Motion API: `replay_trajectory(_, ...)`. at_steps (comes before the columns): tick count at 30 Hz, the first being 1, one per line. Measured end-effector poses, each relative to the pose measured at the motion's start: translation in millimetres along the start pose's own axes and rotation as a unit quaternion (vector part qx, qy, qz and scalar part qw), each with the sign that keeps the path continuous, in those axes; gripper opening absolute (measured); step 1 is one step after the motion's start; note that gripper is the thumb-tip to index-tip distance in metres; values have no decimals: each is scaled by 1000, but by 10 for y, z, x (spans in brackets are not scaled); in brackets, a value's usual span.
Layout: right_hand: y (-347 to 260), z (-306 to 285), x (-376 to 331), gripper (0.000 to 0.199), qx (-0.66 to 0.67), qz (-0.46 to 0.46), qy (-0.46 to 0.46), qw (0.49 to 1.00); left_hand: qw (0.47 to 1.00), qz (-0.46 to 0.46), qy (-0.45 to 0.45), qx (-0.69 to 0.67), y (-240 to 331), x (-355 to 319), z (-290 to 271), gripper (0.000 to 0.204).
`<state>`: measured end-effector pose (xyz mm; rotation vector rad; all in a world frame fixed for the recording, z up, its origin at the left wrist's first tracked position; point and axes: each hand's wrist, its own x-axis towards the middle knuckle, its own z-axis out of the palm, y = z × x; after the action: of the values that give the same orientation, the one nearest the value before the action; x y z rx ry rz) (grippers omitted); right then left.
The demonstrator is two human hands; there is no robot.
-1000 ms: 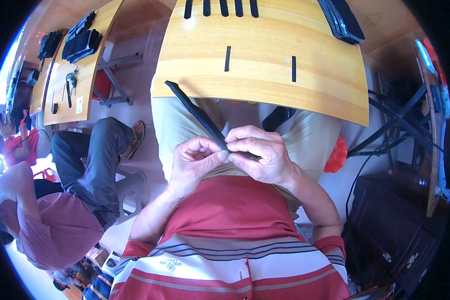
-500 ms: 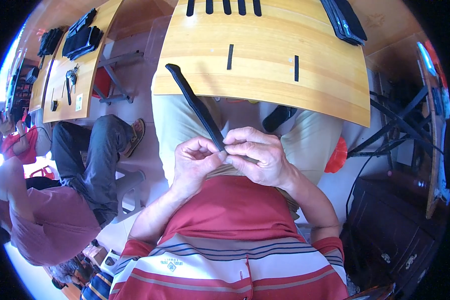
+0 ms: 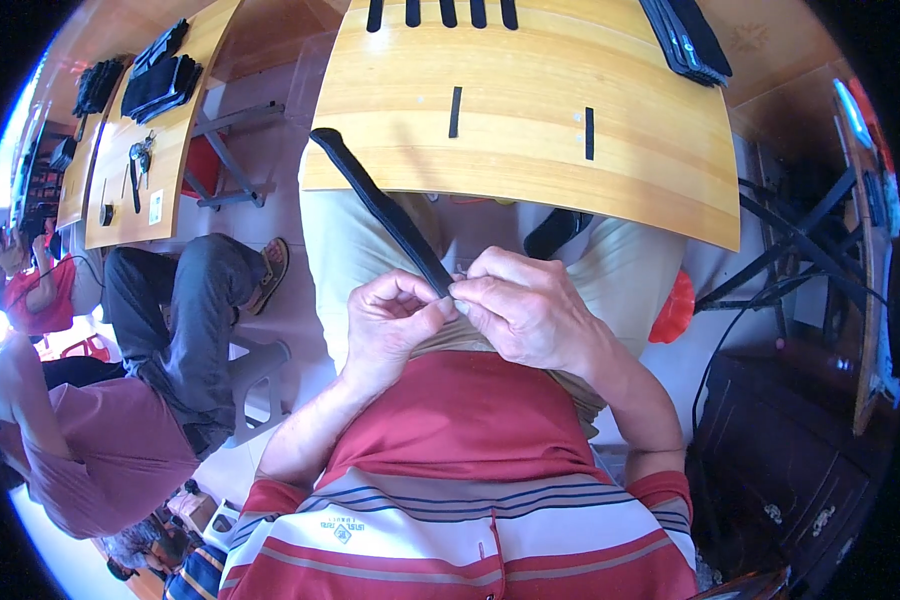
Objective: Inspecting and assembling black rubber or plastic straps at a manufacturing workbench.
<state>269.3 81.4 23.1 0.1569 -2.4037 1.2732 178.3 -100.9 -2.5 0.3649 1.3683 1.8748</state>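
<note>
Black and long, the strip [image 3: 382,208] slants up and left from the fingertips, its far end showing over the near left corner of the table [image 3: 530,170]; whether it touches the wood cannot be told. Both hands pinch its lower end above the person's lap: the left hand [image 3: 385,320] between thumb and index finger, the right hand [image 3: 525,310] just beside it with fingers curled in close.

Compared with half a second ago, the strip's far end has swung farther left, and the right hand has rolled over so that more of its back shows. A second ago, a dark end stuck out beneath the right fingers; now none is visible there. On the table, the two short strips [image 3: 455,112], the row of dark strips [image 3: 448,12] and the dark stack [image 3: 685,45] keep their places.
</note>
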Motion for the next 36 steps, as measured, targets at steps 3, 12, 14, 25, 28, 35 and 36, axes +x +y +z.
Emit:
replay_trajectory(3,-19,-18,9,15,-57,-24,-14,998,1000,-7,0,20,6,-5,3,8)
replay_trajectory(12,25,8,30,11,-86,-14,-78,993,998,15,0,61,-8,-40,-13,10)
replay_trajectory(14,45,29,29,13,-85,-24,-74,993,996,9,1,89,1,-50,-19,12)
replay_trajectory(25,37,48,52,21,-114,-80,-63,988,997,-6,4,81,92,-71,63,13)
replay_trajectory(28,22,12,64,22,-118,-98,-87,984,994,-2,-3,108,99,-85,66,12)
replay_trajectory(35,24,-42,85,21,-88,-93,-115,985,996,-23,-31,77,110,-80,49,13)
replay_trajectory(36,33,-41,70,21,-88,-93,-115,985,996,-22,-31,77,104,-71,45,13)
